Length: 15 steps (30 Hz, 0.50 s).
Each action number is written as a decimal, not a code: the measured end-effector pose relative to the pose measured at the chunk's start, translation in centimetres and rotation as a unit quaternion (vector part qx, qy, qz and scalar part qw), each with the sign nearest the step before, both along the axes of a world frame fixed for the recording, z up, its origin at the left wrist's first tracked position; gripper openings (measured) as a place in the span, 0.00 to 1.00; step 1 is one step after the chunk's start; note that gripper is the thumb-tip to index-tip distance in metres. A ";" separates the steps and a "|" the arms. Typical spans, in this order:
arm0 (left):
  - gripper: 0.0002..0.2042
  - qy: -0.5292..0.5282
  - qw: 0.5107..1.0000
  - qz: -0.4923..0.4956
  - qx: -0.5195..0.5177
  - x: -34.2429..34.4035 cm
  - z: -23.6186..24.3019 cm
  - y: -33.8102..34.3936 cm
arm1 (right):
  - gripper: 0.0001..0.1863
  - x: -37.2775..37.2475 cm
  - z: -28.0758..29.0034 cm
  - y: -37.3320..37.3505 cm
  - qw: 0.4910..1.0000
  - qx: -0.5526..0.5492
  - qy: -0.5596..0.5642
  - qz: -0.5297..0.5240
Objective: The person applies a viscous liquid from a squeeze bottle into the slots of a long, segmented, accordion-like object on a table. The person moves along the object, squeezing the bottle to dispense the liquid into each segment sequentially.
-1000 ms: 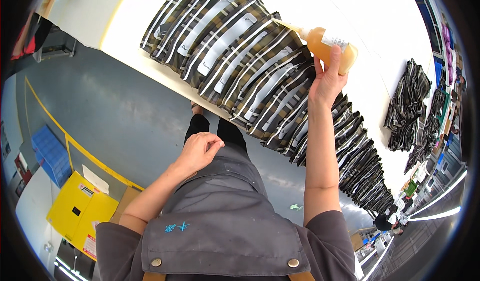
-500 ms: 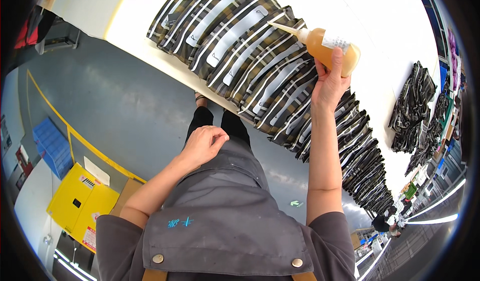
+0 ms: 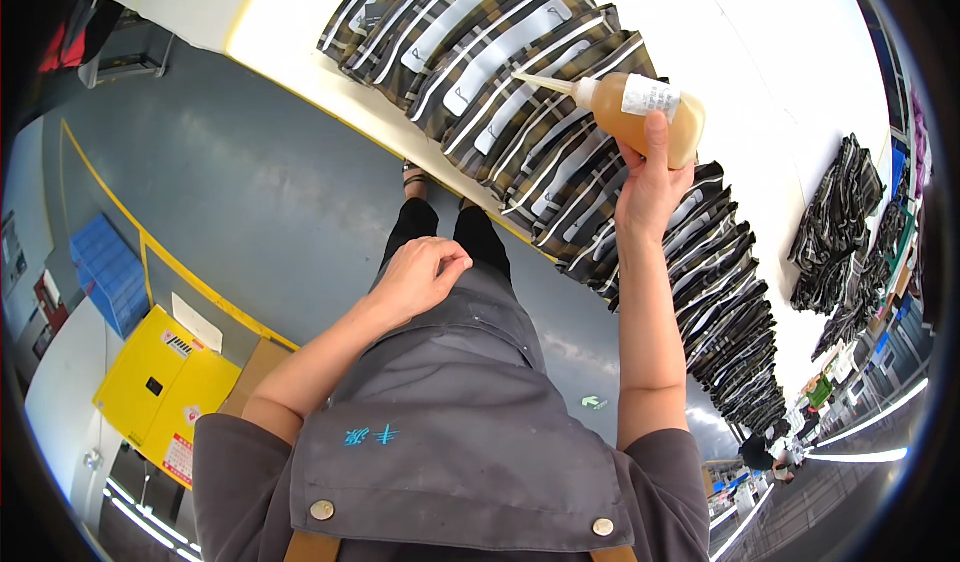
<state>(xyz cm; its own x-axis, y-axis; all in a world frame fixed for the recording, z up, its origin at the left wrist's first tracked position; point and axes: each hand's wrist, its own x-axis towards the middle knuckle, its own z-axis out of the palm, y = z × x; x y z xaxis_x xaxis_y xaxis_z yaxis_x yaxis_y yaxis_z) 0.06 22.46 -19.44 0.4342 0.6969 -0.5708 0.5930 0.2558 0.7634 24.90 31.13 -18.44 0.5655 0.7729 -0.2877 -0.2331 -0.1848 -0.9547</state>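
My right hand (image 3: 650, 187) is wrapped round a squeeze bottle (image 3: 608, 104) of amber liquid with a white label and a long tapered nozzle. The bottle is tilted on its side above the table, its nozzle pointing left over a long row of overlapping plaid cloth pieces (image 3: 700, 292). Pale grey strips (image 3: 500, 59) show along several of these pieces. In front of my grey apron (image 3: 450, 442) is my left hand (image 3: 420, 274), fingers curled in, nothing visible in them.
The white table (image 3: 730, 72) runs diagonally, with its yellow-lined edge by my feet. Bundles of plaid cloth (image 3: 840, 227) lie farther right on it. A yellow cabinet (image 3: 165, 392) and a blue crate (image 3: 110, 272) stand at left. Distant people (image 3: 765, 450) appear at lower right.
The bottle in my right hand has shifted slightly left and down in the picture. The plaid row sits a little farther right in view. My left hand remains curled by the apron.
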 end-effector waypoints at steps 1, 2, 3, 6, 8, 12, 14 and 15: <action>0.07 0.000 1.000 -0.002 0.001 0.0 -0.1 -0.1 | 0.26 -0.2 0.0 -0.2 1.000 -0.006 0.001 0.000; 0.07 0.001 1.000 -0.004 0.002 -0.1 -0.2 -0.1 | 0.26 -0.4 0.0 -0.4 1.000 -0.012 0.002 0.000; 0.07 0.000 1.000 -0.005 0.002 -0.2 -0.2 -0.2 | 0.26 -0.5 0.0 -0.6 1.000 -0.018 0.002 -0.001; 0.07 0.005 1.000 -0.009 -0.007 -0.2 -0.2 -0.2 | 0.26 -0.9 0.0 -1.3 0.999 -0.028 0.017 0.010; 0.08 0.020 0.999 -0.013 -0.025 -0.1 0.1 0.0 | 0.26 -1.2 0.0 -1.5 0.999 -0.028 0.025 0.016; 0.08 -0.002 1.000 -0.014 0.013 -0.4 -0.6 -0.6 | 0.26 -2.0 0.2 -2.0 0.999 -0.032 0.036 0.017; 0.08 -0.007 1.000 -0.015 0.022 -0.4 -0.6 -0.6 | 0.26 -2.2 0.2 -2.4 0.998 -0.034 0.045 0.030; 0.08 -0.005 1.000 -0.018 0.020 -0.4 -0.6 -0.6 | 0.26 -2.3 0.3 -2.6 0.998 -0.035 0.049 0.036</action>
<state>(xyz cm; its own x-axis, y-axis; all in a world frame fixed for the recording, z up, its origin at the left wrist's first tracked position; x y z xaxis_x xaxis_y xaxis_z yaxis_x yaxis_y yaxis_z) -0.33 21.85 -20.02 0.4646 0.7037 -0.5376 0.5934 0.2032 0.7788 22.56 28.54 -18.13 0.4754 0.7870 -0.3932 -0.3077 -0.2700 -0.9124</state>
